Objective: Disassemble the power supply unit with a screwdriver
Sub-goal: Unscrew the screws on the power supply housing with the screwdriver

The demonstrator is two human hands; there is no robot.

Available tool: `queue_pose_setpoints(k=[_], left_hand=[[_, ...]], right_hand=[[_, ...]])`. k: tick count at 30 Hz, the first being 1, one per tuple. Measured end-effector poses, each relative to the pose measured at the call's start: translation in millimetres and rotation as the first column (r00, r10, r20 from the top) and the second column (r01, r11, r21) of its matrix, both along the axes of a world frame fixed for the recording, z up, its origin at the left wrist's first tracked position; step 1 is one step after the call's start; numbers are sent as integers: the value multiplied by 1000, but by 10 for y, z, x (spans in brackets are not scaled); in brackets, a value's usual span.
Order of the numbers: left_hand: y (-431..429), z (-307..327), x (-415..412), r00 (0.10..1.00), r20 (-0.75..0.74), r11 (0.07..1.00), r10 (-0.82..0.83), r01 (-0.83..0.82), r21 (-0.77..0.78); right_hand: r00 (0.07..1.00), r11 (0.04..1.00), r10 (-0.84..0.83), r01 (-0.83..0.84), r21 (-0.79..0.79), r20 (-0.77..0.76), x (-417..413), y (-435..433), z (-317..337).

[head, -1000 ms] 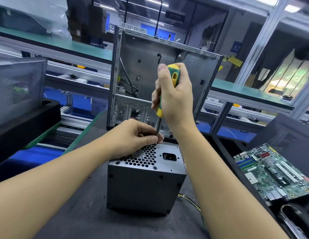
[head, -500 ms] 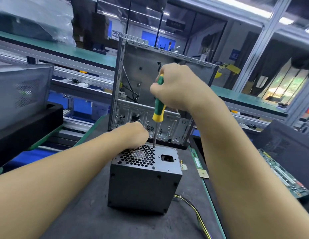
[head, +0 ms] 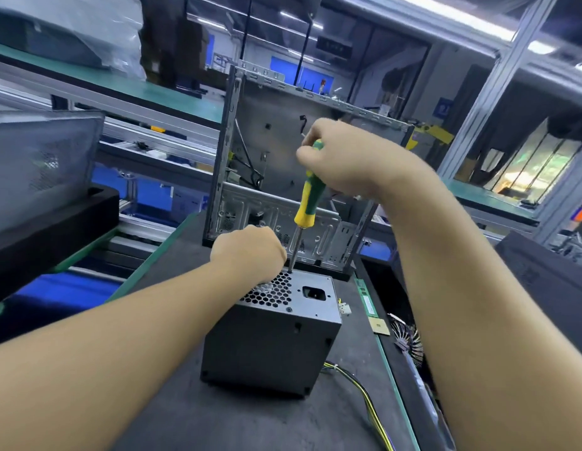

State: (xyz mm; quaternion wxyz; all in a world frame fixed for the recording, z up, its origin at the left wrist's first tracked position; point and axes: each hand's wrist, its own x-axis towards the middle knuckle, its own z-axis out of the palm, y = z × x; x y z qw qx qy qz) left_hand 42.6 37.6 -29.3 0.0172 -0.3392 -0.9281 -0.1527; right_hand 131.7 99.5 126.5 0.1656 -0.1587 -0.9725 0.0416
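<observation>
A person's right grip [head: 341, 161] is clenched around the top of a green-and-yellow screwdriver [head: 307, 196], which stands nearly upright, leaning slightly to the right at the handle, with its tip planted at the far edge of a grey power supply unit [head: 270, 340]. The unit sits on end near the middle of a dark desk [head: 172, 402], with its honeycomb grille [head: 273, 291] and power socket [head: 314, 292] facing up. The left grip [head: 247, 252] rests curled on the grille's far left corner, just beside the screwdriver's shaft. Its fingers are hidden behind the back of the hand, so it cannot be told whether they pinch the shaft or anything else.

Yellow and black cables [head: 364, 385] trail from the unit's lower right side across the desk. Behind the unit stands an open, stripped metal computer chassis [head: 273, 141]. A green memory stick [head: 367, 301] lies along the desk's right edge, near a round finned cooler [head: 410, 340] just past that edge. A black case with a mesh panel [head: 39, 164] stands at far left.
</observation>
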Motion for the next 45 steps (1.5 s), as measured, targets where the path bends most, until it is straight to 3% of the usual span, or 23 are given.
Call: queue_pose_setpoints(k=[5,12,17,21,24,26,30,33,36,39,43,45], left_hand=[[32,-37,-33,995,-71,998,-64,64,7],[103,-111,-129,977,-104,982,-184,178,-66],[66,-82,-107,970,-104,975,-221,220,-25],[-2,-6,-65,935,84,894,-343,298,335],[-143,73,6,733,252,674,-632,359,645],[-231,75,10,634,256,541,-730,307,783],[-218,16,6,659,169,496,-733,348,796],[-186,2,-8,634,196,477,-748,308,823],[-180,-13,-40,636,185,457,-750,295,839],[-178,-27,-49,645,161,460,-747,326,826],[-183,4,-55,670,108,465,-734,381,799],[-186,15,-66,710,66,493,-701,416,764]], right_hand=[[997,999,-32,31,17,64,85,-1,47],[1000,981,-20,20,195,-7,-65,-110,-23],[996,996,29,-36,86,82,-34,-191,23],[1000,997,10,-8,-74,25,17,-73,15],[1000,997,-15,14,-78,-12,28,-22,-7],[1000,997,-19,18,-71,-19,21,-21,-8],[999,998,-17,15,-54,-42,-6,0,-29],[984,992,-1,-21,-122,-180,-59,36,-145],[906,961,-23,-96,-259,-423,-116,86,-364],[750,892,-71,-248,-378,-658,-146,105,-636],[459,804,-133,-468,-366,-879,-194,2,-984],[371,798,-167,-494,-346,-914,-234,-72,-1097]])
